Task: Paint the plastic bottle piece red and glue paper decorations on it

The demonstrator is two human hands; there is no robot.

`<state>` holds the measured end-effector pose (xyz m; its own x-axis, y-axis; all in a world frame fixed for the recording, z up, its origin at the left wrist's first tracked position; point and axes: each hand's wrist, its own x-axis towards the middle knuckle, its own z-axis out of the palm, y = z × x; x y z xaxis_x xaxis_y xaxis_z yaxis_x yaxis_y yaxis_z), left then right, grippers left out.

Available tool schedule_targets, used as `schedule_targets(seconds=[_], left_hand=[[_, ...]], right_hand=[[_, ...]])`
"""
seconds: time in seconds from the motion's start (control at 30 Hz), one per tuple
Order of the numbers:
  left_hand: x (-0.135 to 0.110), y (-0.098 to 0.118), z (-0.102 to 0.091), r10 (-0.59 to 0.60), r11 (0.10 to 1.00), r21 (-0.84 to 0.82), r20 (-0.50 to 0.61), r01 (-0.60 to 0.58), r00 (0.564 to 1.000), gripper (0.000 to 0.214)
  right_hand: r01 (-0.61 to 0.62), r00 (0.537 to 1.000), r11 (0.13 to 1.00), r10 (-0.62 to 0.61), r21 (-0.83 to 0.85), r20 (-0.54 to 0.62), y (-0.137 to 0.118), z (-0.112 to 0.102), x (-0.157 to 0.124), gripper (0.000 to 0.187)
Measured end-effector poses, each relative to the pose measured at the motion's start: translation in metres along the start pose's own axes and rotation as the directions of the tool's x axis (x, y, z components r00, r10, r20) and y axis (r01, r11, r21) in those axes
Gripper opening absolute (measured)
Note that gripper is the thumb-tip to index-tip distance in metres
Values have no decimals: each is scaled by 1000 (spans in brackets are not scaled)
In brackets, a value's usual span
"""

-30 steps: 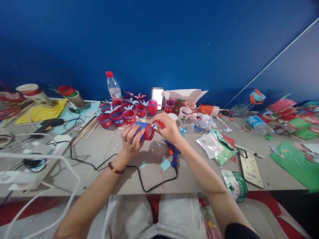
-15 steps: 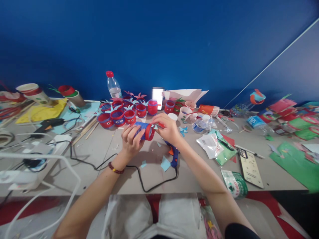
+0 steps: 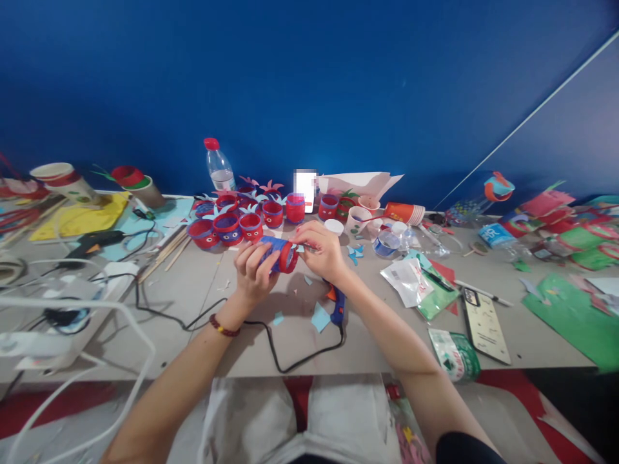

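Note:
My left hand [image 3: 255,274] is wrapped round a blue and red wrapped cup [image 3: 278,254], tipped on its side with its red rim toward the right. At that rim the fingers of my right hand [image 3: 322,251] are closed on a small light-blue paper piece [image 3: 300,248], mostly covered by the fingertips. Under my right wrist lies a blue glue gun [image 3: 340,306] with an orange part showing. Behind my hands stand several red and blue cups with paper leaves, among them a cup with eyes [image 3: 228,229].
Light-blue paper scraps [image 3: 320,317] lie near a black cord [image 3: 280,368]. A bottle [image 3: 220,167] and a lit phone [image 3: 305,187] stand by the blue wall. Paper cups [image 3: 405,212], packets [image 3: 409,281] and another phone [image 3: 486,325] are on the right; a black glue gun [image 3: 94,245] is on the left.
My right hand has shifted slightly left, its fingertips closer to the cup's rim. A red patch seen by those fingers before is no longer visible. My left hand stays round the cup.

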<state>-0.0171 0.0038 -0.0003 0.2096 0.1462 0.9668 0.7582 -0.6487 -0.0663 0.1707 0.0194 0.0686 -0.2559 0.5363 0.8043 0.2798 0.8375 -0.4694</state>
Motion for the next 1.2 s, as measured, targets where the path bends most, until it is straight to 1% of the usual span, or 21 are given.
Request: schedule_targets(seconds=[0.13, 0.2, 0.3, 0.43, 0.6, 0.77, 0.9, 1.13, 1.2], left_hand=[[3, 1, 0, 37, 998, 44, -13, -36, 999, 49], [4, 1, -1, 44, 998, 50, -16, -43, 999, 51], [4, 2, -1, 22, 997, 72, -10, -21, 1000, 51], [7, 3, -3, 29, 989, 143, -18, -26, 999, 51], [6, 3, -2, 11, 989, 147, -32, -6, 999, 49], [3, 2, -1, -5, 996, 92, -7, 6, 1000, 48], [5, 3, -1, 24, 995, 98, -19, -22, 1000, 50], [-3, -1, 1, -17, 990, 140, -14, 19, 1000, 44], [-4, -1, 2, -15, 991, 133, -20, 17, 1000, 46]], right_hand=[[22, 1000, 999, -22, 35, -3, 1, 0, 0, 19], [-4, 1000, 999, 4, 39, 5, 0, 0, 1, 15], [-64, 998, 997, 63, 38, 18, -1, 0, 2, 9], [-126, 991, 991, 124, 43, 38, -3, -1, 4, 8], [-122, 992, 992, 121, 28, 43, -2, -1, 4, 5], [-88, 996, 992, 90, 89, -18, -4, 1, 2, 5], [-52, 997, 996, 56, 74, -54, -5, 2, 1, 11], [-70, 998, 997, 69, 34, 13, -4, 1, 0, 20], [-71, 997, 997, 71, 31, 22, -5, 0, 1, 19]])
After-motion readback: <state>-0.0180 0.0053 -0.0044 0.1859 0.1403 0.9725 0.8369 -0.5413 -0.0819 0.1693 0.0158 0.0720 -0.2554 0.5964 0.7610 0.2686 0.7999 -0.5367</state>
